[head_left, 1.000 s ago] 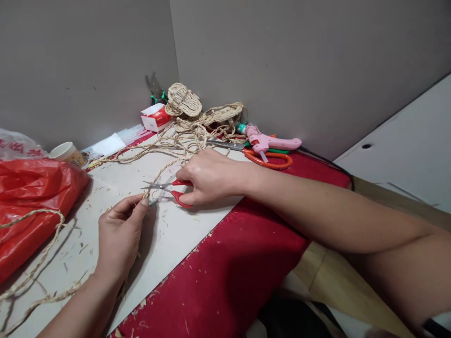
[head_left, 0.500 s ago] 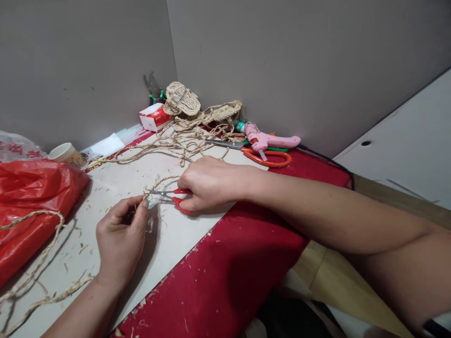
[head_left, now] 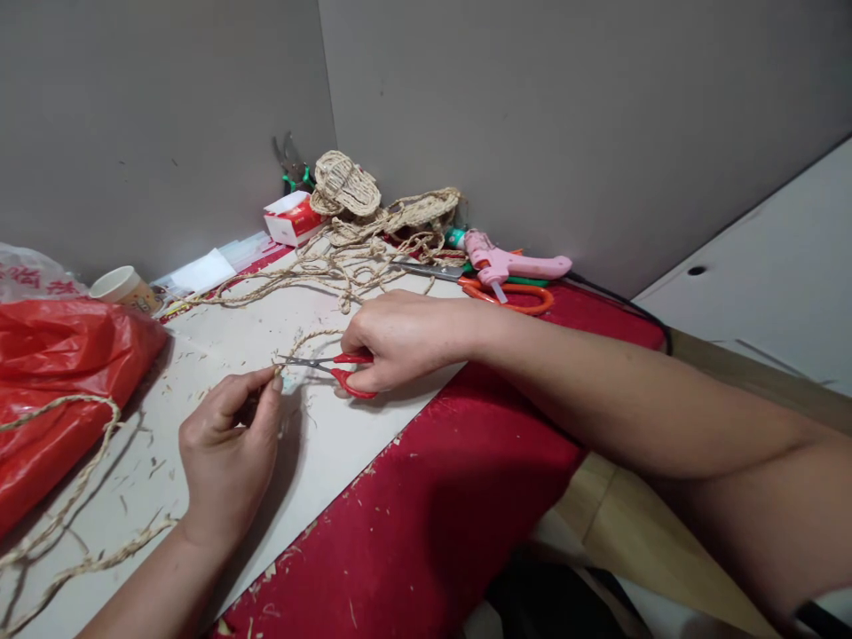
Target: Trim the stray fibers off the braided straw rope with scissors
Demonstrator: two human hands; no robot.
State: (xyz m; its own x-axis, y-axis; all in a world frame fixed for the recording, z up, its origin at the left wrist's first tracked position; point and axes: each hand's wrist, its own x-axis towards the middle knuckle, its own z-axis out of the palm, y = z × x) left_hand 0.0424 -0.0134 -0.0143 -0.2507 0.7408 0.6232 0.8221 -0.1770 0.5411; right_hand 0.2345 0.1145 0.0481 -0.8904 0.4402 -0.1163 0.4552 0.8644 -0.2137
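My left hand [head_left: 230,435] pinches a thin braided straw cord [head_left: 311,336] between thumb and forefinger. The cord runs up from those fingertips and passes behind my right hand [head_left: 406,342]. In my right hand is a pair of small scissors [head_left: 352,382] with red handles, fingers in the loops. Their slim blades point left and reach the cord right at my left fingertips. The blades look slightly apart. My right palm and the inner left fingers are hidden.
A red plastic bag [head_left: 80,355] lies left, beside a paper cup [head_left: 123,289]. Farther back are coiled straw cord [head_left: 346,184], a red-and-white box [head_left: 293,218], pruning shears [head_left: 291,164], a pink glue gun [head_left: 516,264] and orange-handled scissors [head_left: 525,309]. Straw scraps litter the white board [head_left: 346,426] and red cloth [head_left: 426,524].
My right hand and the small scissors have shifted slightly right and up, and the blades have drawn back a little from my left fingertips. My left hand keeps its pinch, nearly still.
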